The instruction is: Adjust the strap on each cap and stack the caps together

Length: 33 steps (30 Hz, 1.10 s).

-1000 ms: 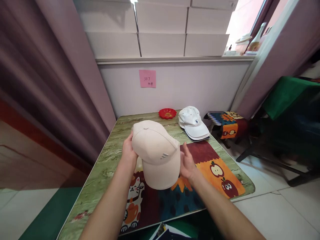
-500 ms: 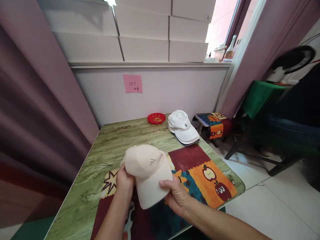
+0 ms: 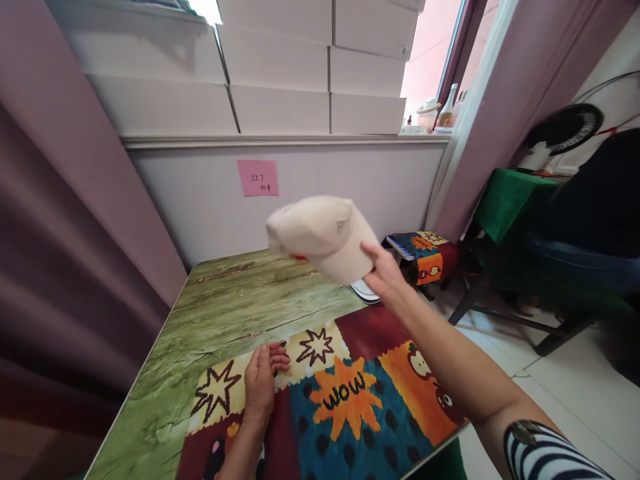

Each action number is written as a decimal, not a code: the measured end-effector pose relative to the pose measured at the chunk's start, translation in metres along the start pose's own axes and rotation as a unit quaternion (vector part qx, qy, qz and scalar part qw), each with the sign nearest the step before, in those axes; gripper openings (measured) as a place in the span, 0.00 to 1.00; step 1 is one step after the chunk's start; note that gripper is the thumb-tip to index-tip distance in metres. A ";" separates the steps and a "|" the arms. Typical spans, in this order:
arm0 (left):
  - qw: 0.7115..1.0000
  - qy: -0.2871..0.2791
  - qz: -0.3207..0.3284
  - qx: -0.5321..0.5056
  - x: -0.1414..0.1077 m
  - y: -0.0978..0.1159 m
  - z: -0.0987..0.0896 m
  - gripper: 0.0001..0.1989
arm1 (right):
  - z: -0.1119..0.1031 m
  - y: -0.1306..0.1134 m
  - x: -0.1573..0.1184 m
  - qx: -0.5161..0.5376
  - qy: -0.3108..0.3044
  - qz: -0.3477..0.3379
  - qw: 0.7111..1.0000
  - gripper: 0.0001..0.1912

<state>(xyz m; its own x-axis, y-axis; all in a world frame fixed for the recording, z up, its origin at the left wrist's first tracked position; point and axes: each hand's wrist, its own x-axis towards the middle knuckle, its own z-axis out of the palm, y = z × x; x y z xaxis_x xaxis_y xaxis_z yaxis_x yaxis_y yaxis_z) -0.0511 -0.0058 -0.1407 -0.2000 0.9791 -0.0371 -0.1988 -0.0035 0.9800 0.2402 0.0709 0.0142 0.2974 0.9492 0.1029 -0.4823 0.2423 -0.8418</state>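
Observation:
A cream baseball cap [image 3: 320,233] with a small grey logo is up in the air over the far right of the table. My right hand [image 3: 383,270] grips it by the brim, thumb on top. Behind it, only the brim of a white cap [image 3: 364,291] shows; the rest is hidden. A sliver of a red dish [image 3: 300,257] peeks out below the lifted cap. My left hand [image 3: 265,373] rests over the colourful mat [image 3: 350,413], holding nothing, its fingers loosely curled and apart from the thumb.
The wood-patterned table [image 3: 225,293] stands against a wall with a pink note [image 3: 257,178]. To the right are a low stool [image 3: 425,257] with a patterned cloth, a dark chair [image 3: 575,253] and a fan [image 3: 575,127]. Purple curtains [image 3: 65,220] hang at the left.
My right hand has lifted the cream cap up and away toward the back right, over the white cap and dish. My left hand has let go of it and stayed low over the mat.

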 end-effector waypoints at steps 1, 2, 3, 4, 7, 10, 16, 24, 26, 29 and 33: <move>1.000 -0.005 -0.004 0.002 0.000 0.001 0.002 0.22 | -0.006 -0.010 0.023 0.032 0.015 -0.017 0.999 0.21; 1.000 -0.006 -0.006 0.001 0.000 0.002 0.002 0.22 | -0.013 -0.017 0.043 0.058 0.031 -0.026 0.997 0.20; 1.000 -0.005 -0.006 0.000 0.001 0.003 0.002 0.22 | -0.022 -0.021 0.060 0.076 0.049 -0.023 0.996 0.18; 1.000 -0.004 -0.005 -0.002 0.001 0.004 0.002 0.21 | -0.032 -0.020 0.072 0.086 0.072 -0.007 0.994 0.16; 1.000 -0.008 -0.001 0.002 0.002 0.004 0.000 0.21 | -0.069 0.001 0.084 0.102 0.173 0.070 0.977 0.10; 1.000 -0.015 -0.002 0.011 0.003 0.003 0.000 0.21 | -0.105 0.033 0.072 0.099 0.224 0.111 0.963 0.10; 0.999 -0.023 -0.006 0.029 0.004 0.002 0.001 0.20 | -0.134 0.056 0.057 0.105 0.252 0.139 0.952 0.11; 0.999 -0.028 -0.008 0.028 0.006 0.000 0.000 0.19 | -0.143 0.054 0.053 0.041 0.234 0.092 0.967 0.11; 0.999 -0.031 -0.007 0.026 0.007 -0.002 -0.001 0.20 | -0.150 0.056 0.047 0.000 0.239 0.092 0.967 0.09; 0.999 -0.035 -0.004 0.028 0.008 -0.004 -0.002 0.21 | -0.160 0.060 0.038 -0.077 0.234 0.094 0.965 0.08; 0.999 -0.032 -0.004 0.025 0.010 -0.007 -0.002 0.23 | -0.167 0.057 0.032 -0.206 0.216 0.080 0.951 0.08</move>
<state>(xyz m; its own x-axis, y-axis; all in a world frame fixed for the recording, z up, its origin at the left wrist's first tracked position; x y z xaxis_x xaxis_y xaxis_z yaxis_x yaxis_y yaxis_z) -0.0536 0.0034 -0.1483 -0.1370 0.9900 -0.0332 -0.1505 0.0123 0.9885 0.3601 0.0820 -0.1195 0.6011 0.7745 -0.1971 -0.2135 -0.0820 -0.9735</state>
